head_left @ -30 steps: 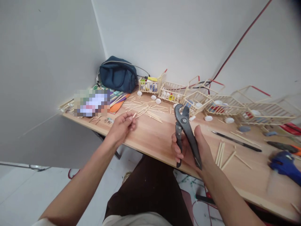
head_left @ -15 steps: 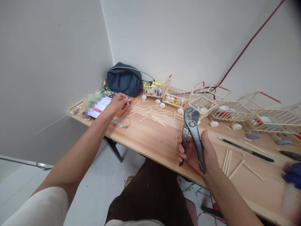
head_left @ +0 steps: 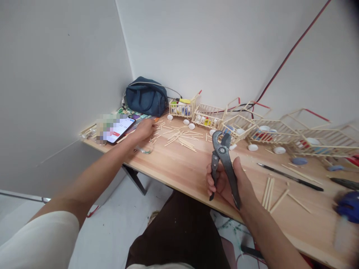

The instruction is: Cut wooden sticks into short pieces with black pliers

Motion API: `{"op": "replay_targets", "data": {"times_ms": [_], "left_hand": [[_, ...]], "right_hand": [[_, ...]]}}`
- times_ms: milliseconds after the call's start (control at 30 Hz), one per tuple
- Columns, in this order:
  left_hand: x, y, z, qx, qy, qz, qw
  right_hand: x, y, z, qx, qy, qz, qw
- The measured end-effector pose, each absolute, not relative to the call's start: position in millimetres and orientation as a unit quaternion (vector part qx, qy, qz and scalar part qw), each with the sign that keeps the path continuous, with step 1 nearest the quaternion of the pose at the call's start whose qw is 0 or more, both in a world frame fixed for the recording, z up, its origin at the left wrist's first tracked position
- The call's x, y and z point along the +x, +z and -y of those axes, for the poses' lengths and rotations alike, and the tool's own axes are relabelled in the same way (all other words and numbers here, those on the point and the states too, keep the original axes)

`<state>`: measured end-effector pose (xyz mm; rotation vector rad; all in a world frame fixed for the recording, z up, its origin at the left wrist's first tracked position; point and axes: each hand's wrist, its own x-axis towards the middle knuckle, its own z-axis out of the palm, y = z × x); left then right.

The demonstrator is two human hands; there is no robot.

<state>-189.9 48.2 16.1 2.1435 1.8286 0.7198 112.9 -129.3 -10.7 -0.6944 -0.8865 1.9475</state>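
Note:
My right hand (head_left: 241, 183) holds a grey metal pipe cutter (head_left: 226, 160) upright over the table's front edge, with its handles spread and its hooked jaw and blade apart. My left hand (head_left: 145, 129) is low over the far left of the table, fingers curled inward. Whatever it may have between its fingertips is hidden. Right beside it lies a loose spread of thin wooden sticks (head_left: 179, 137). Just left of that hand a phone (head_left: 120, 129) with a lit screen lies on the table.
Several small stick-built carts (head_left: 209, 115) with round white wheels line the back. A blue bag (head_left: 147, 98) sits in the corner. At right are a black pen (head_left: 291, 177), more cut sticks (head_left: 269, 192) and a blurred blue object (head_left: 347, 207). A red-black cable (head_left: 294, 48) runs along the wall.
My left hand has come down and slightly right, toward the loose sticks, and now covers most of the orange item. The pipe cutter stays in my right hand; the view has shifted slightly.

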Motion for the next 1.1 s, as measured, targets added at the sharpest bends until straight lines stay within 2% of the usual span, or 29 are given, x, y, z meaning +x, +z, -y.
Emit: {"op": "replay_targets", "data": {"times_ms": [67,100,167,233,300,367,500,633,733,867,1100], "left_hand": [[-188.5,23.2,-41.4,0.713,0.287,-0.620,0.156],[-186.2,27.3,-35.1,0.694,0.320,-0.609,0.211],[-176.4,34.1,-17.3,0.636,0.367,-0.539,0.413],[-159.9,36.6,5.0,0.572,0.355,-0.434,0.599],[-139.2,33.4,28.0,0.517,0.338,-0.358,0.700],[-118.2,26.1,48.5,0.473,0.314,-0.323,0.757],[-84.8,13.8,75.9,0.474,0.294,-0.297,0.775],[-66.4,12.3,84.4,0.512,0.278,-0.309,0.751],[-61.4,12.3,84.1,0.520,0.270,-0.317,0.746],[-62.5,10.9,83.7,0.464,0.275,-0.286,0.792],[-54.7,9.0,90.4,0.403,0.291,-0.289,0.818]], "right_hand": [[113.2,-11.7,129.5,-0.281,0.783,0.350,0.430],[113.1,-12.3,129.1,-0.284,0.783,0.347,0.431],[112.0,-13.3,126.6,-0.295,0.777,0.340,0.440],[109.2,-13.4,121.9,-0.314,0.763,0.330,0.459],[105.2,-12.2,115.9,-0.342,0.741,0.320,0.482],[101.4,-9.8,110.2,-0.377,0.707,0.323,0.504],[99.6,-4.4,105.1,-0.455,0.585,0.421,0.523],[104.5,-2.7,107.9,-0.511,0.477,0.533,0.477],[109.7,-1.7,110.1,-0.532,0.431,0.568,0.456],[116.7,5.3,110.9,-0.559,0.373,0.592,0.445],[114.4,12.3,114.3,-0.605,0.263,0.656,0.366]]}}
